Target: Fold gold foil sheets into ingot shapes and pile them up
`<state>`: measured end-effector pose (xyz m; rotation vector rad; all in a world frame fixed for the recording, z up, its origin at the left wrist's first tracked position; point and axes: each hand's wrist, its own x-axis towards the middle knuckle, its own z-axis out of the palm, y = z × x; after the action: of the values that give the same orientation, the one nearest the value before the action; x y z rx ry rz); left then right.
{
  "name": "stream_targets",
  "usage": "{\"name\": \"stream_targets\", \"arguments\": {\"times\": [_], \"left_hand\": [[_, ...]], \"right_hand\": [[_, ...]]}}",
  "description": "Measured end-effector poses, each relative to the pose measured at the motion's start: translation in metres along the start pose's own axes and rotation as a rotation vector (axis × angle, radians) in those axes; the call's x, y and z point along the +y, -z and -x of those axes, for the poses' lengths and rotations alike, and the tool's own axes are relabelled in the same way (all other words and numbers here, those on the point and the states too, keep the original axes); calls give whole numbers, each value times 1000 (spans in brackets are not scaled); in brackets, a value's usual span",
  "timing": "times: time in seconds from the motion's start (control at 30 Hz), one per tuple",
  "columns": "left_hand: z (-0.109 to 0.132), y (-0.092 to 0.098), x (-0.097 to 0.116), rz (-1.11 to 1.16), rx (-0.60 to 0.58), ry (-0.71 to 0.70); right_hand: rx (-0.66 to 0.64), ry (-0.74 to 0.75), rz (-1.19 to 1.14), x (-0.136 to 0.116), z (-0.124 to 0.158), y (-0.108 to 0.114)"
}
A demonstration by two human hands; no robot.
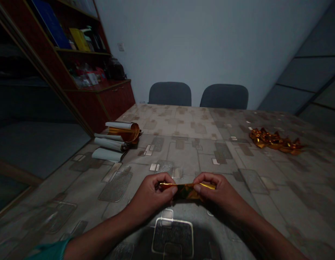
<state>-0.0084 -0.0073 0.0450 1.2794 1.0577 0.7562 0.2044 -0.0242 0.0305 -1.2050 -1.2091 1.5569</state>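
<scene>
Two hands pinch a gold foil piece over the patterned table.

The left hand [153, 193] and right hand [220, 191] each grip one end of the folded gold foil piece [187, 190], held just above the table [183, 144] near its closest edge. Far to the left of the foil piece lie rolled white-backed gold sheets [118, 139]; well off to its right, a heap of finished gold foil shapes [275, 140]. Beyond the table's far edge stand two grey chairs [170, 94].

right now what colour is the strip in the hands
Shiny gold foil strip, pinched by left hand and right hand; head view.
</scene>
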Motion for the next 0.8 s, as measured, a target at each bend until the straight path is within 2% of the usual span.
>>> {"name": "stream_targets", "arguments": {"times": [0.3, 0.47, 0.8], "left_hand": [[-1, 4, 0, -20, -128, 32], [-4, 3, -4, 13, -204, 104], [-2, -1, -4, -91, -176, 69]], "right_hand": [[-36, 21, 120, -6, 0, -1], [-123, 32, 176, -3, 1, -2], [-164, 32, 208, -3, 2, -6]]}}
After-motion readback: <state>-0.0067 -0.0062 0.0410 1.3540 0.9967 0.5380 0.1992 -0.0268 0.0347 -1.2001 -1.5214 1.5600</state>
